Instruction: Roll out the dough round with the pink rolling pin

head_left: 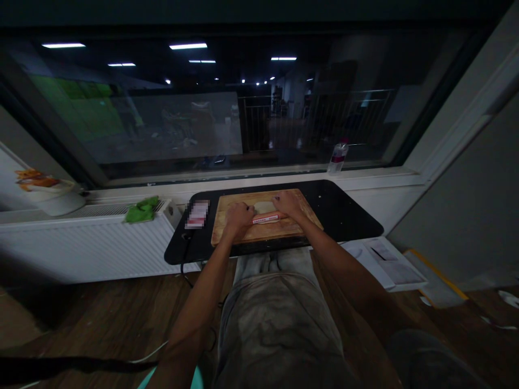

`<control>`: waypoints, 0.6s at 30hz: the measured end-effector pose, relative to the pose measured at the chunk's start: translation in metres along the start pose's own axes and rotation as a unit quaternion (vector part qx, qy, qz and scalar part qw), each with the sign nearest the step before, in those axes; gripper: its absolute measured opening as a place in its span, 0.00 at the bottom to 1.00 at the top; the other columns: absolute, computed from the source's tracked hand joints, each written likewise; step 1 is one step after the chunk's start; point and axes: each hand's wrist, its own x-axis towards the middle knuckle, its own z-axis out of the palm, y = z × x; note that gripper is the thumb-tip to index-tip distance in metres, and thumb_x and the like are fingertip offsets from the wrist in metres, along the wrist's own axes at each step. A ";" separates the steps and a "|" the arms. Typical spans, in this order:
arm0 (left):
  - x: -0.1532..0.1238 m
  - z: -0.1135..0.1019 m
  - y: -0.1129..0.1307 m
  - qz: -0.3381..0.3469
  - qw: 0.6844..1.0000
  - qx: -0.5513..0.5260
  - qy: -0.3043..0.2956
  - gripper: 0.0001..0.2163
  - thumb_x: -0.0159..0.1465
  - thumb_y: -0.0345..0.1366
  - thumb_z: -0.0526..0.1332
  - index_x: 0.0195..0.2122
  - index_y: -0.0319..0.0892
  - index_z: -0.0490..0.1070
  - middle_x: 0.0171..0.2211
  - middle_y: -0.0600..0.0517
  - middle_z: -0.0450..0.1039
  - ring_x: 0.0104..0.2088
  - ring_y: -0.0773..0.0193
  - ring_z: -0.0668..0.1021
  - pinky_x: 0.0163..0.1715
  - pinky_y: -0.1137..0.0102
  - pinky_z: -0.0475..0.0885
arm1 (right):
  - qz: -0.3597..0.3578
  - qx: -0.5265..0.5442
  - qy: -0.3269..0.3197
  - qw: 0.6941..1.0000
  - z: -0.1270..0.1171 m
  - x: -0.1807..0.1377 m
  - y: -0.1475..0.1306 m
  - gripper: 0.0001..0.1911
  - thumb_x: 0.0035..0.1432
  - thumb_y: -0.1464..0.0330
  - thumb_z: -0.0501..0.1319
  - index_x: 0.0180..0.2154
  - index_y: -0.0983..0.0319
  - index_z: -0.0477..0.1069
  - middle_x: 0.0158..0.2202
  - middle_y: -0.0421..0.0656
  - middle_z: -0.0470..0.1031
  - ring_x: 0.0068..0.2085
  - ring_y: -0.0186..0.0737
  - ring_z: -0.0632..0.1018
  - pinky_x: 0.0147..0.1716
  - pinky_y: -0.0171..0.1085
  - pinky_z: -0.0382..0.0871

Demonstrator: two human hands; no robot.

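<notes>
Both ends of a rolling pin (266,218) with a red-and-white printed label are covered by my hands. My left hand (240,214) is closed around its left end, and my right hand (286,203) grips the right end. Just behind the pin, between the hands, lies a pale piece of dough (265,206); the pin partly hides its near edge, so I cannot tell whether the two touch. Under them is a wooden cutting board (267,234), which rests on a black table (344,216).
On the table's left lies a phone-like item (197,214), blurred out, with a cable nearby. A green cloth (141,209) and a white pot (60,201) sit on the radiator (101,243). A plastic bottle (338,156) stands on the windowsill. Papers (389,262) lie low at right.
</notes>
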 end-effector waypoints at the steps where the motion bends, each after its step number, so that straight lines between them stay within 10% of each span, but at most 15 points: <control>1: 0.000 -0.001 0.000 0.001 1.000 0.000 -0.001 0.26 0.79 0.47 0.53 0.52 0.33 0.87 0.55 0.31 0.86 0.58 0.45 0.85 0.57 0.62 0.76 | 0.000 0.000 0.001 1.000 -0.001 -0.001 0.000 0.22 0.80 0.62 0.57 0.54 0.66 0.88 0.55 0.58 0.88 0.56 0.52 0.87 0.52 0.36 0.73; 18: -0.001 -0.003 0.000 0.020 1.000 0.000 -0.001 0.24 0.79 0.45 0.54 0.50 0.35 0.89 0.52 0.32 0.87 0.55 0.46 0.86 0.55 0.61 0.76 | 0.013 -0.010 -0.037 0.999 -0.007 -0.021 -0.006 0.24 0.81 0.60 0.56 0.58 0.68 0.86 0.58 0.59 0.87 0.58 0.50 0.86 0.54 0.36 0.74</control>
